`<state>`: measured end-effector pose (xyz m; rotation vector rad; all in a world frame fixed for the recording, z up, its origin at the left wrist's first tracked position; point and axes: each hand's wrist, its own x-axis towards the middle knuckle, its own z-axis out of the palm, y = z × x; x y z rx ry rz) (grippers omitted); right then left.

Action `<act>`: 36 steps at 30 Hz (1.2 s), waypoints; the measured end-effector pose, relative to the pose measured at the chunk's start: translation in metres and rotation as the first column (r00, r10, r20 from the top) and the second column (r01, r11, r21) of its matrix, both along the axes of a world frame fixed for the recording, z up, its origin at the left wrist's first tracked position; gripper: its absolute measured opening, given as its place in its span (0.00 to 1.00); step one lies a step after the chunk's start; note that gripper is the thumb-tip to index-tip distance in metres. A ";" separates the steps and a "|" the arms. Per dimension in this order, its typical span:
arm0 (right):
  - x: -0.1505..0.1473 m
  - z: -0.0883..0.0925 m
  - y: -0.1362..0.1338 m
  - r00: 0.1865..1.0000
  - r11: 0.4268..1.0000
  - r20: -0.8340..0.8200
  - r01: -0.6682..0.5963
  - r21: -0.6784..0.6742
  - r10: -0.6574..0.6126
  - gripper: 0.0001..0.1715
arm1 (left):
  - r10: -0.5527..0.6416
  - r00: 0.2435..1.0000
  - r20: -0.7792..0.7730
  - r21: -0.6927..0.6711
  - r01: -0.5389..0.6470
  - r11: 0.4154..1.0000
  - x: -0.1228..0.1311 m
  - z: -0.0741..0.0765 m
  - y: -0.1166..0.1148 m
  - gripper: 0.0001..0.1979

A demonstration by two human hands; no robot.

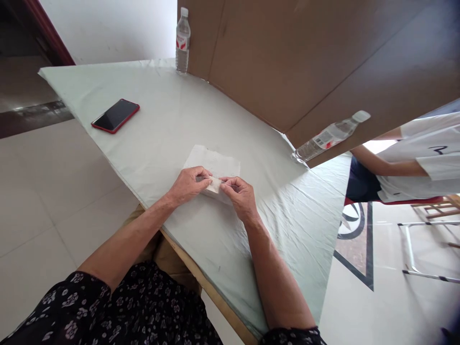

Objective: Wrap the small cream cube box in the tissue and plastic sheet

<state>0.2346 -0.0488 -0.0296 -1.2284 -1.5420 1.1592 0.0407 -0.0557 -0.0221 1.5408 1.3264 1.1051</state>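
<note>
Between my two hands is a small pale piece [214,185], paper-like, pinched at its left end by my left hand [189,185] and at its right end by my right hand [240,195]. Both hands are closed, thumbs against fingers. Under and just beyond them a white sheet [215,162] lies on the pale green tablecloth [154,143]; its near part is partly hidden by my hands. Whether the small piece is separate from the sheet I cannot tell.
A red-edged phone [115,116] lies at the left. A tall brown board [273,62] stands at the back, with an upright bottle [182,43] and a tilted bottle [325,139] against it. Beyond the right edge a person [402,163] sits.
</note>
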 end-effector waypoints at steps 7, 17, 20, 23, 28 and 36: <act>-0.004 0.007 -0.004 0.999 0.999 0.017 0.049 0.025 -0.049 0.13 | 0.002 0.999 0.038 0.011 -0.002 1.000 0.001 0.002 -0.003 0.10; 0.005 0.005 0.001 0.985 0.997 0.163 0.054 0.058 -0.063 0.11 | -0.047 0.997 -0.053 -0.033 0.046 0.998 -0.004 0.001 0.003 0.08; 0.010 0.016 -0.003 0.904 0.943 0.348 0.143 0.301 -0.248 0.07 | -0.082 0.995 -0.061 -0.055 0.079 0.995 -0.004 0.002 0.007 0.07; 0.004 0.031 -0.015 0.827 0.850 0.482 -0.010 0.527 -0.289 0.06 | -0.099 0.993 -0.067 -0.070 0.094 0.993 -0.004 0.002 0.010 0.06; -0.019 0.030 -0.031 0.685 0.810 0.721 -0.361 0.463 -0.107 0.09 | -0.115 0.982 -0.149 -0.055 0.108 0.993 -0.013 0.010 0.006 0.08; -0.025 0.020 -0.032 0.556 0.774 0.813 -0.434 0.461 -0.172 0.14 | 0.042 0.963 -0.267 -0.073 -0.063 0.995 -0.041 0.008 -0.007 0.17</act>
